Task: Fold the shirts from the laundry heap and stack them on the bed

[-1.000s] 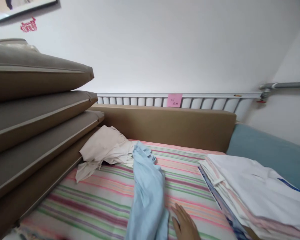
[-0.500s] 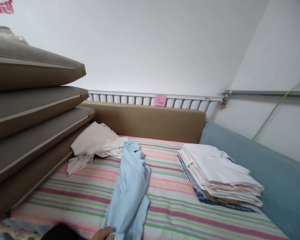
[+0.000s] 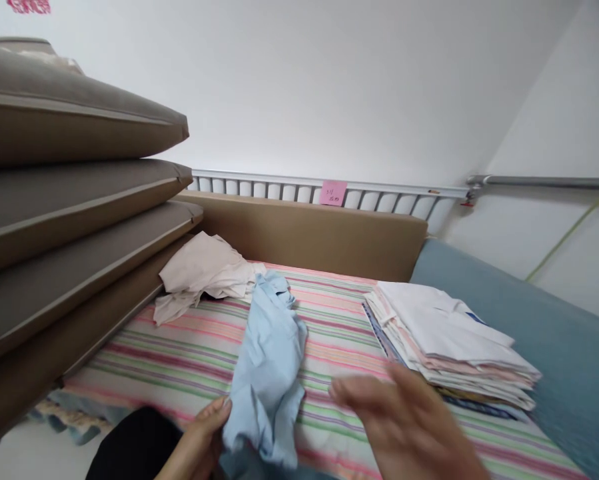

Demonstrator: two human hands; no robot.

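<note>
A light blue garment (image 3: 266,373) lies lengthwise on the striped sheet (image 3: 189,360), loosely gathered, with its far end near a crumpled cream cloth (image 3: 209,267). At its near left edge my left hand (image 3: 203,437) is closed, pinching the fabric between thumb and fingers. My right hand (image 3: 412,430), smeared by motion, is raised to the right of the garment. Its fingers look stretched out, with nothing visible in them. A neat stack of folded clothes (image 3: 444,327), white on top, sits beyond the right hand and is partly covered by it.
Thick brown cushions (image 3: 79,187) are piled along the left. A brown padded board (image 3: 309,230) stands at the back before a white radiator (image 3: 259,187) bearing a pink note (image 3: 333,193). On the right runs a blue-grey padded side (image 3: 569,347).
My right hand has come into view at the lower right. More of my left hand shows, still on the blue garment. The whole scene has shifted slightly right and up.
</note>
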